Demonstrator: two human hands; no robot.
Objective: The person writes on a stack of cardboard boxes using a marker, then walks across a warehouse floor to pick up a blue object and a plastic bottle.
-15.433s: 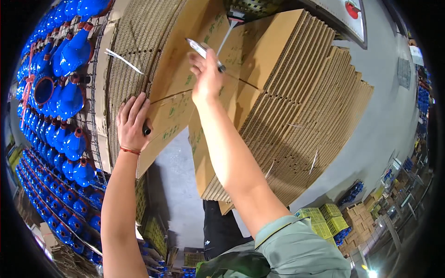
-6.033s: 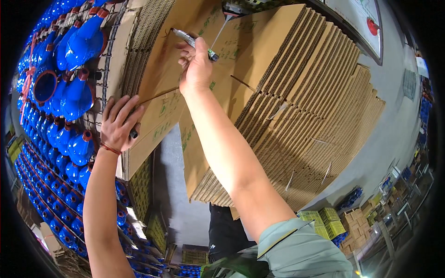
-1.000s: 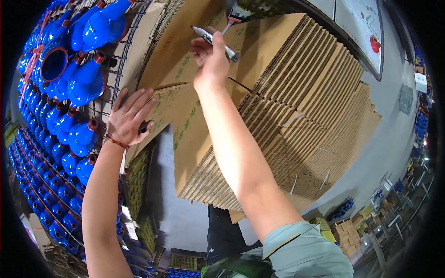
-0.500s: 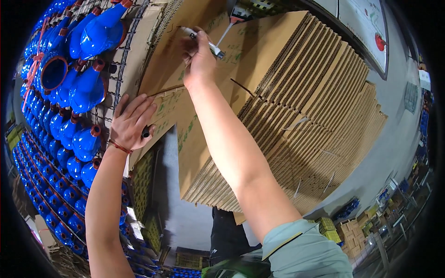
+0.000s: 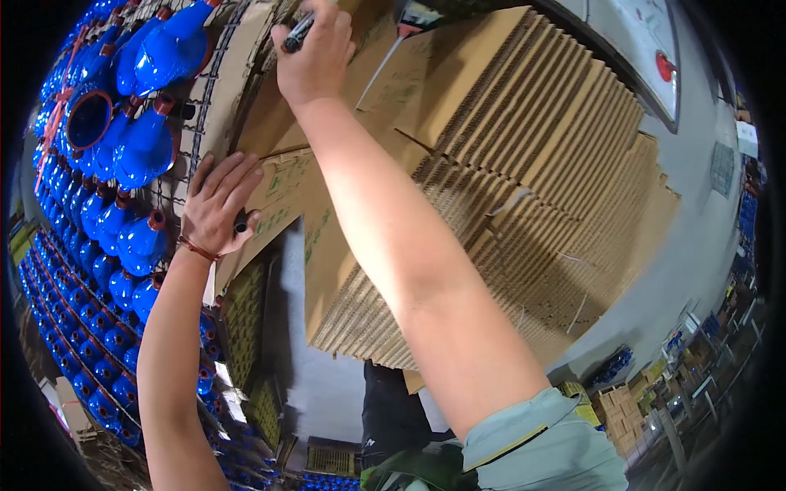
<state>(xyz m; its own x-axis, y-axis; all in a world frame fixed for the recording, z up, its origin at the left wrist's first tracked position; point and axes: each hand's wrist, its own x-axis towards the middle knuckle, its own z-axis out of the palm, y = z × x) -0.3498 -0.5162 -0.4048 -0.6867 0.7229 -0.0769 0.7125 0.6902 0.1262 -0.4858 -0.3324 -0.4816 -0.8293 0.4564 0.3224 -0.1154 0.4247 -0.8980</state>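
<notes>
My right hand (image 5: pixel 318 65) is closed around a marker pen (image 5: pixel 298 34), whose dark end sticks out by the thumb. It is over a brown cardboard sheet (image 5: pixel 274 110) near the top, and the pen's tip is hidden from me. Lower left, my left hand (image 5: pixel 218 200) lies with its fingers stretched along the edge of the cardboard. A small black cylinder that looks like the pen's cap (image 5: pixel 241 221) is tucked between its thumb and palm.
Rows of glossy blue flask-shaped pieces with red-brown rims (image 5: pixel 147 147) stand on the left behind wire mesh. A thick stack of flat cardboard (image 5: pixel 524 164) fills the middle and right. Yellow crates (image 5: pixel 243 319) stand below, and a framed board (image 5: pixel 634 49) leans top right.
My right hand has moved up and left with the marker, turning so its dark end now shows by the thumb. My left hand stays on the cardboard edge; the whole view has shifted slightly.
</notes>
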